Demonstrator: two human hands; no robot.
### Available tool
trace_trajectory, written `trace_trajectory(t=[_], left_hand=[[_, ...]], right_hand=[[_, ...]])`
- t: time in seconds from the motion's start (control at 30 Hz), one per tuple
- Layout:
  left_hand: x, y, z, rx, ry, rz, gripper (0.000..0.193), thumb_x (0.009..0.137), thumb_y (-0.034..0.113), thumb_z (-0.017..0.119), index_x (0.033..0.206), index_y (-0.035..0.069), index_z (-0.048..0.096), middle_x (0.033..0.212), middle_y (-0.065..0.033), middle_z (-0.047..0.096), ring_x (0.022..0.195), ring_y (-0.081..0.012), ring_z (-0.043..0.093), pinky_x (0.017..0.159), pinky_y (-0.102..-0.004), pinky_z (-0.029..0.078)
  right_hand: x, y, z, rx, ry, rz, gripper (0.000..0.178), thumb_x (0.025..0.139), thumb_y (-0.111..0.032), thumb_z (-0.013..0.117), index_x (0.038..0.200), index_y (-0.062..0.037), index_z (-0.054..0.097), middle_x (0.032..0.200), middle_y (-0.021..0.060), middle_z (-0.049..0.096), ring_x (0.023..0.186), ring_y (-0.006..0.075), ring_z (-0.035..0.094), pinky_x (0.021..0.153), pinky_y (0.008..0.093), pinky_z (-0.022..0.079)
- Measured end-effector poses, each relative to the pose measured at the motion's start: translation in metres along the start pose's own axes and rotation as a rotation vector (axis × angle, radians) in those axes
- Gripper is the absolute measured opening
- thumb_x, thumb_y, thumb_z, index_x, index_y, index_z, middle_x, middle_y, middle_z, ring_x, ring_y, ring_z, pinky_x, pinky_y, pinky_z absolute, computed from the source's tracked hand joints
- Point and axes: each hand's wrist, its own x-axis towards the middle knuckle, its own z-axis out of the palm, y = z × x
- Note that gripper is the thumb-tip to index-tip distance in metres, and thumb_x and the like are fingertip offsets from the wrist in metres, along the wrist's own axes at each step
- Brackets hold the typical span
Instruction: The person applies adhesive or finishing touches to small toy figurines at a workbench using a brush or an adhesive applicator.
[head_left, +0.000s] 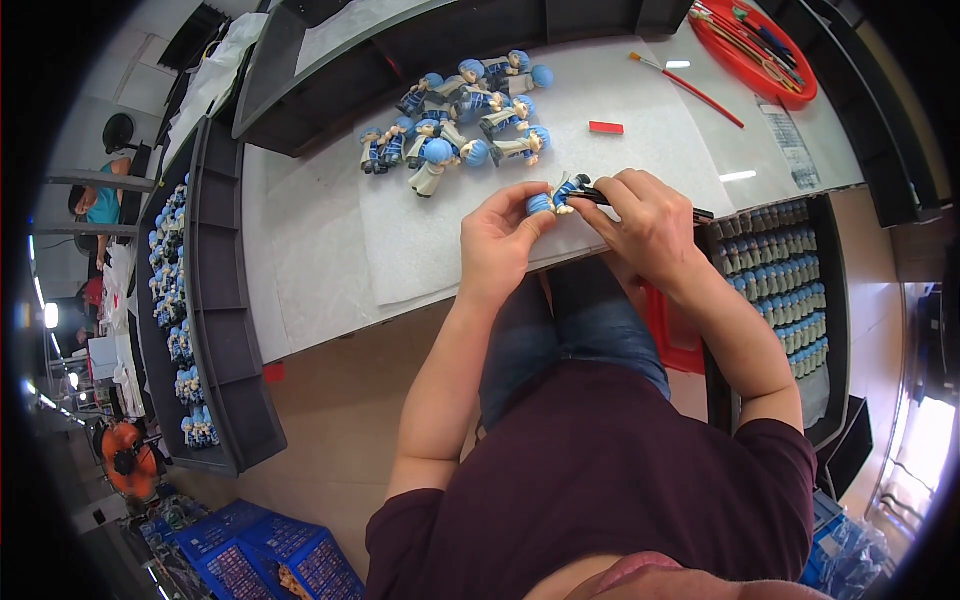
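Note:
Over the front edge of the table, my left hand [503, 235] pinches a small blue-haired figurine [565, 196] by its head between thumb and fingers. The figurine lies sideways, with its dark feet toward the right. My right hand [645, 215] is closed on a slim black pen-like tool [704, 215]. This tool's front end meets the figurine's lower body; whether it is a pen or a fine brush I cannot tell. Beyond my hands, several similar figurines [427, 178] with blue hair, pale capes and dark legs lie in a loose group on a white sheet [400, 240].
A small red block [606, 127] and a red-handled paintbrush [704, 95] lie toward the back right. A red basin [800, 95] holds brushes and tools. Black trays of figurines stand left [222, 300] and right [838, 270]. A black tray [400, 75] borders the back.

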Motion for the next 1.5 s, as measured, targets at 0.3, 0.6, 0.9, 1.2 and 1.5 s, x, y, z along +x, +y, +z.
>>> trace_trajectory(t=[0.3,0.6,0.9,1.2,1.5], left_hand=[[0.0,-0.002,-0.001,0.018,-0.003,0.01,0.029,0.08,-0.01,0.057,0.109,-0.006,0.056,0.099,-0.0106,0.061,0.088,-0.0124,0.059,0.081,-0.0235,0.05],[-0.001,-0.001,0.0,0.019,0.009,0.011,0.03,0.079,-0.01,0.057,0.109,-0.006,0.056,0.098,-0.0103,0.061,0.087,-0.0122,0.06,0.081,-0.0232,0.05],[0.0,-0.002,-0.001,0.023,-0.003,0.024,0.029,0.079,-0.01,0.058,0.107,-0.006,0.057,0.097,-0.0103,0.062,0.087,-0.0122,0.06,0.08,-0.0228,0.05],[0.0,0.002,0.0,-0.021,0.016,-0.03,0.031,0.078,-0.012,0.058,0.108,-0.006,0.056,0.1,-0.0107,0.061,0.092,-0.0137,0.058,0.081,-0.0235,0.048],[-0.002,-0.001,-0.002,-0.014,-0.02,0.02,0.031,0.078,-0.011,0.057,0.109,-0.006,0.055,0.101,-0.0103,0.061,0.091,-0.0131,0.058,0.082,-0.0232,0.048]], right_hand=[[-0.002,-0.002,0.001,0.004,-0.03,0.064,0.024,0.072,-0.025,0.07,0.066,-0.0059,0.057,0.061,0.0048,0.053,0.057,0.0194,0.057,0.047,0.0306,0.045],[-0.002,-0.002,0.0,0.006,-0.015,0.042,0.024,0.072,-0.025,0.07,0.066,-0.006,0.057,0.061,0.0048,0.052,0.057,0.0193,0.057,0.047,0.0311,0.045],[-0.002,-0.004,0.0,-0.004,-0.058,0.092,0.023,0.073,-0.026,0.07,0.069,-0.0053,0.059,0.062,0.0054,0.054,0.058,0.0198,0.058,0.048,0.031,0.046],[-0.001,-0.002,-0.004,0.097,-0.054,0.173,0.026,0.072,-0.027,0.071,0.074,-0.0031,0.061,0.066,0.0073,0.057,0.061,0.0225,0.059,0.051,0.0322,0.046],[0.02,-0.005,-0.004,0.436,-0.248,0.503,0.041,0.072,-0.03,0.073,0.097,-0.0008,0.058,0.081,0.0173,0.063,0.076,0.0316,0.062,0.065,0.0363,0.048]])
